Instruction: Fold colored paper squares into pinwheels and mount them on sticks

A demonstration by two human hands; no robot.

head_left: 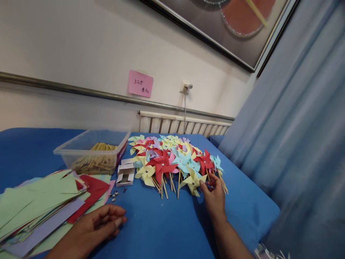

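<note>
My right hand point(216, 196) is at the front right of a broad heap of paper pinwheels point(162, 164) on wooden sticks. Its thumb meets the edge of a pale yellow pinwheel point(193, 182), and the fingers are curled around it; the stick of this one is hidden. My left hand point(98, 226) hovers low over the blue table, fingers bent together and thumb against them, with nothing visible inside. Just beyond it lie several small metal fasteners point(114, 195). Left of that hand is a loose stack of cut coloured paper point(40, 201).
A clear plastic box point(88, 156) holds many thin wooden sticks. A small open white carton point(125, 174) stands between it and the pinwheels. The blue table point(161, 233) ends at a right edge beside a blue curtain point(296, 144). Behind are a wall and a radiator point(183, 124).
</note>
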